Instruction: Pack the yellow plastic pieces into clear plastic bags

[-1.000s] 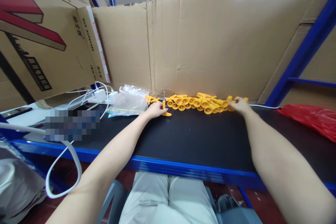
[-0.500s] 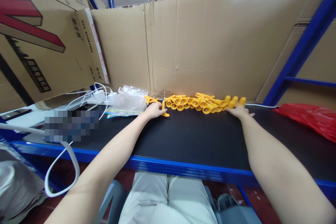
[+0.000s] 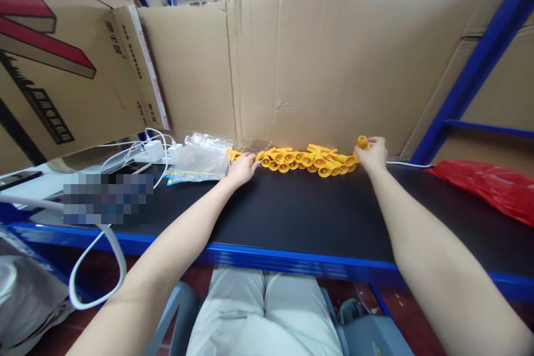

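A row of yellow plastic pieces [image 3: 319, 162] lies along the back of the black table, many with round, bell-like open ends facing me and a metal tip inside. At the row's left end my left hand [image 3: 243, 169] is closed, fingertips pinched on a yellow corkscrew handle [image 3: 259, 156]; a thin metal spiral shows beside it. More yellow handles [image 3: 233, 154] lie just behind that hand. At the right end my right hand [image 3: 374, 154] grips an upright yellow bell-shaped piece [image 3: 362, 141] between thumb and fingers. The hand hides whatever is behind it.
Left of the row are a clear plastic bag [image 3: 204, 156], white chargers with cables [image 3: 154, 150] and a blurred-out object [image 3: 108, 198]. A red plastic bag [image 3: 484, 186] lies on the right. A cardboard wall [image 3: 317, 67] stands behind; a blue rail [image 3: 292, 261] edges the table [image 3: 300, 217].
My right hand has risen and moved slightly left with a yellow bell-shaped piece. My left hand has moved slightly back; the corkscrew handle that stood upright by it now lies tilted toward the row.
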`<state>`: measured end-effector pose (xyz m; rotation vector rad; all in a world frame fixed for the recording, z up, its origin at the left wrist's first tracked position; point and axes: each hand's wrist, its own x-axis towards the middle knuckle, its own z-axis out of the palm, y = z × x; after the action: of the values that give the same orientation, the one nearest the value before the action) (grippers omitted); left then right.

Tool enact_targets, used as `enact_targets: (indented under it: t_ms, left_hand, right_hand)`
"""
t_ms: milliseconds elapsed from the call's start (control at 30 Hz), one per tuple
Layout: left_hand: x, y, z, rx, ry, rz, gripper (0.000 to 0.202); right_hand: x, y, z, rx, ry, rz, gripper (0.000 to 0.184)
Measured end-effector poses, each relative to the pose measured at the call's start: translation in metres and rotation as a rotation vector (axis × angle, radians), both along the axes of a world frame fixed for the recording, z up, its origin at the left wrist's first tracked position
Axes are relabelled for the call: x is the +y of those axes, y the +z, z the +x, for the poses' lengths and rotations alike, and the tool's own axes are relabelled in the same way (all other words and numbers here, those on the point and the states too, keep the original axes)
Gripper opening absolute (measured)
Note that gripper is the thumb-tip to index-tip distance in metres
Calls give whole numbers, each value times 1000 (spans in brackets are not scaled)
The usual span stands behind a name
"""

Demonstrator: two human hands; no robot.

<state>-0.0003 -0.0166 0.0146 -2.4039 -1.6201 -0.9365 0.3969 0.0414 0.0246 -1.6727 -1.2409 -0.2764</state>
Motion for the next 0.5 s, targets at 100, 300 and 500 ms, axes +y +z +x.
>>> enact_targets:
  t_ms: [100, 300, 500]
  left_hand:
    - [2, -2, 0, -26, -71, 90, 15]
    - [5, -5, -1, -8, -109, 90, 9]
    - [-1, -1, 0, 34, -114, 34, 15]
  right_hand:
    - [-3, 16, -33, -27, 93, -9, 35]
    - [-26, 36, -98, -328, 450, -127, 28]
    - [-58, 40, -130, -527, 647, -410, 29]
